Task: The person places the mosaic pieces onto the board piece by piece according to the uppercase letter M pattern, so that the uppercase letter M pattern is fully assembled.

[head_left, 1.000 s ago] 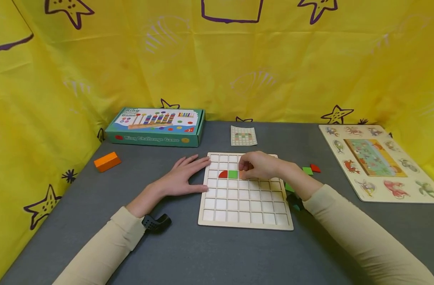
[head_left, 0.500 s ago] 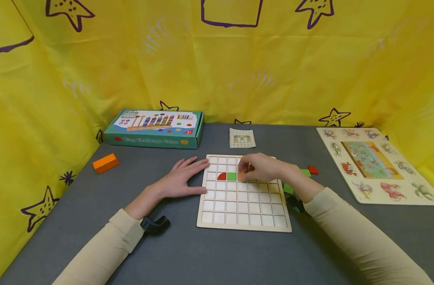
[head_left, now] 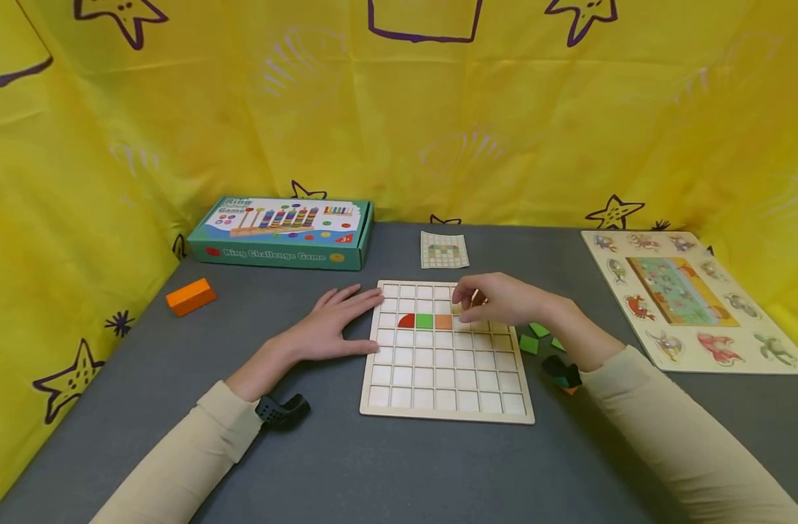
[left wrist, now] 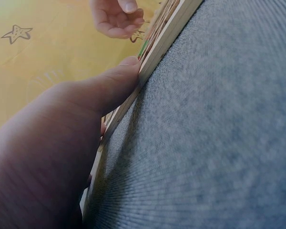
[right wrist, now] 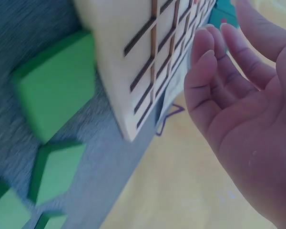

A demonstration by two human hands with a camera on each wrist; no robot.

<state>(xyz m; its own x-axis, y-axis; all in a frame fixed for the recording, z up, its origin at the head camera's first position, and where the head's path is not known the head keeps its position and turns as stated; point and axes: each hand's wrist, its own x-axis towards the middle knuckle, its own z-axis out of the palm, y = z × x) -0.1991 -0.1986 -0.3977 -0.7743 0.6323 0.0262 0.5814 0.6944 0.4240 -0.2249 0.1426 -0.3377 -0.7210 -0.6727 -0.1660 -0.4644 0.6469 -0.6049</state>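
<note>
A pale wooden grid board (head_left: 446,378) lies in the middle of the table. One of its rows holds a red quarter-round tile (head_left: 408,321), a green square tile (head_left: 424,321) and an orange square tile (head_left: 443,322), side by side. Along the board's left edge rests my left hand (head_left: 327,331), fingers spread; its thumb (left wrist: 117,83) touches the rim in the left wrist view. Just right of the orange tile, my right hand (head_left: 507,300) hovers over the board with loosely bent fingers. Nothing shows between those fingers in the right wrist view.
Several green tiles (head_left: 528,344) lie off the board's right edge, partly behind my right wrist. A pattern card (head_left: 444,250) lies behind the board. Farther out are a green game box (head_left: 277,256), an orange block (head_left: 191,297) and an animal puzzle board (head_left: 661,342).
My right hand has let go of the orange square tile, which now lies in the grid, and has moved slightly right and up. The left hand has stayed at the board's edge.
</note>
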